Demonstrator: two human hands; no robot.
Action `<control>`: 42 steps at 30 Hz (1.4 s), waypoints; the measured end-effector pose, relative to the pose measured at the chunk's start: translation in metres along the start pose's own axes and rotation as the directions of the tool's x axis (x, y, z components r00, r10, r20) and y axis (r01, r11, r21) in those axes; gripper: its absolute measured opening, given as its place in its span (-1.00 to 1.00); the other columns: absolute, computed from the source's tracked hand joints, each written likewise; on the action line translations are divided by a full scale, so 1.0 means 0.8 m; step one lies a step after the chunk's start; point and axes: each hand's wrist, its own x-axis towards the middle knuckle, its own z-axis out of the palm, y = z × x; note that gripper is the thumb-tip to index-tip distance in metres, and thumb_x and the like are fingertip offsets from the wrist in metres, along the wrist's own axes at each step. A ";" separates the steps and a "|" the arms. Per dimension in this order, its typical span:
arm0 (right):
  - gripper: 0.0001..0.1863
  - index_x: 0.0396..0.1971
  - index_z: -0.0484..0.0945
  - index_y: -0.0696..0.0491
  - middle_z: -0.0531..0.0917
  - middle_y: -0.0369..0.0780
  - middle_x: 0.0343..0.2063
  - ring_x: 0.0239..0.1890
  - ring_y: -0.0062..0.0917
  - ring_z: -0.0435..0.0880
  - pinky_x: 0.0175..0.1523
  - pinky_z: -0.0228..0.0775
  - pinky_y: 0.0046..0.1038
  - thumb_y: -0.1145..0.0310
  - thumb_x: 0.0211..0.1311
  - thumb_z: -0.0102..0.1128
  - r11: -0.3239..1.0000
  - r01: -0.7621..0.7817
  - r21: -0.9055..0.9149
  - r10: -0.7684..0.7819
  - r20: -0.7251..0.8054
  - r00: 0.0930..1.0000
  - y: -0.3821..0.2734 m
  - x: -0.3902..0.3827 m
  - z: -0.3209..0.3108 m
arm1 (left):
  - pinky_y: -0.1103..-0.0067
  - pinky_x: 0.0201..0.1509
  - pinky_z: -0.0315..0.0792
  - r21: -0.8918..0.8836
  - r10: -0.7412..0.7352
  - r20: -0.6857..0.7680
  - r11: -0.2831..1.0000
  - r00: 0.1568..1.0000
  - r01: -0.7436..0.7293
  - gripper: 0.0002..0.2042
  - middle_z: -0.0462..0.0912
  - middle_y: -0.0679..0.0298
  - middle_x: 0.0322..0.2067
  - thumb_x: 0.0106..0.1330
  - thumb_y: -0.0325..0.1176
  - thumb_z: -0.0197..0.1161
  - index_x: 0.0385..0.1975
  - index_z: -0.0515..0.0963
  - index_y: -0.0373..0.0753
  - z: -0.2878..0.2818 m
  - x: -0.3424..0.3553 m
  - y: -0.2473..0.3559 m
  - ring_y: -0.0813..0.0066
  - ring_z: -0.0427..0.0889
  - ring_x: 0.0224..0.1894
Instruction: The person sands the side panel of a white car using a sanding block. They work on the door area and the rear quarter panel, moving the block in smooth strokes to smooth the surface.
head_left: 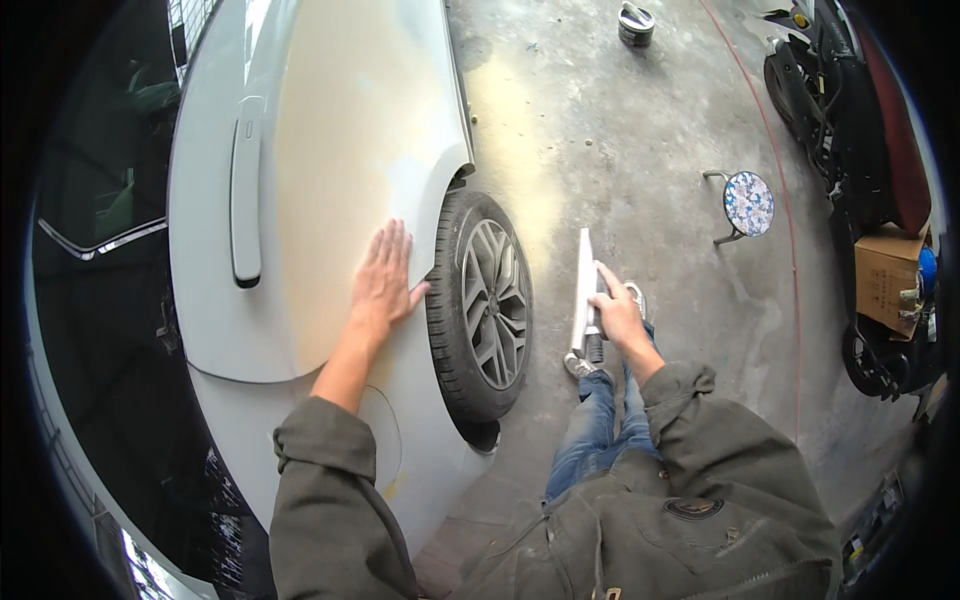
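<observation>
My left hand (385, 278) lies flat, fingers spread, on the sanded, dull beige patch of a white car's rear panel (340, 130), just above the wheel arch. The wheel (487, 305) with its grey alloy rim sits right beside that hand. My right hand (616, 312) grips a long white sanding block (584, 290), held upright away from the car over the concrete floor. Both olive jacket sleeves come in from the lower edge.
The car's door handle (246, 190) is left of the patch. A small round stool (747, 204) stands on the floor to the right. A tin (636, 24) sits far back. A scooter (850, 130) and a cardboard box (887, 280) line the right side.
</observation>
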 end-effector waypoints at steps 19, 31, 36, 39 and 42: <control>-0.08 0.46 0.15 -0.14 0.47 0.17 0.00 -0.09 0.11 0.63 0.10 0.51 -0.08 0.04 0.05 0.27 0.923 0.377 -0.077 -0.358 0.184 0.915 -0.230 -0.090 0.317 | 0.23 0.64 -0.09 -0.198 -0.026 -0.429 0.978 0.903 -0.067 -0.22 0.33 0.21 0.41 -0.07 -0.01 0.56 0.24 0.51 -0.10 -0.066 -0.275 -0.197 0.26 0.15 0.52; -0.20 0.40 0.27 -0.02 0.62 0.21 -0.06 0.01 0.06 0.64 0.20 0.45 -0.11 0.10 0.12 0.19 0.893 0.416 -0.173 -0.390 0.163 0.906 -0.216 -0.077 0.303 | 0.21 0.63 0.01 -0.160 0.069 -0.517 0.971 0.853 -0.176 -0.36 0.47 0.11 0.31 -0.30 -0.33 0.46 0.00 0.66 -0.16 -0.049 -0.241 -0.206 0.19 0.26 0.47; -0.18 0.39 0.27 0.07 0.71 0.17 -0.28 -0.16 -0.02 0.74 0.06 0.57 -0.08 0.12 0.07 0.14 0.911 0.315 -0.266 -0.293 0.120 0.949 -0.229 0.045 0.268 | 0.19 0.63 0.01 -0.187 0.069 -0.519 0.963 0.852 -0.192 -0.35 0.46 0.11 0.31 -0.28 -0.34 0.45 0.03 0.64 -0.17 -0.062 -0.226 -0.205 0.17 0.26 0.47; -0.16 0.39 0.28 0.08 0.65 0.22 -0.10 -0.03 0.04 0.69 0.14 0.54 -0.12 0.11 0.05 0.19 0.867 0.382 -0.320 -0.359 0.130 0.924 -0.209 -0.014 0.274 | 0.19 0.63 0.01 -0.216 0.047 -0.516 0.959 0.855 -0.183 -0.36 0.45 0.13 0.32 -0.26 -0.33 0.47 0.03 0.64 -0.17 -0.051 -0.220 -0.200 0.17 0.25 0.47; -0.17 0.40 0.26 0.05 0.64 0.23 -0.09 0.00 0.05 0.67 0.17 0.51 -0.07 0.13 0.09 0.23 0.852 0.469 -0.231 -0.436 0.180 0.882 -0.192 -0.069 0.306 | 0.20 0.64 0.01 -0.187 0.043 -0.453 0.972 0.891 -0.142 -0.35 0.45 0.14 0.32 -0.26 -0.33 0.47 0.05 0.64 -0.17 -0.050 -0.242 -0.207 0.18 0.25 0.48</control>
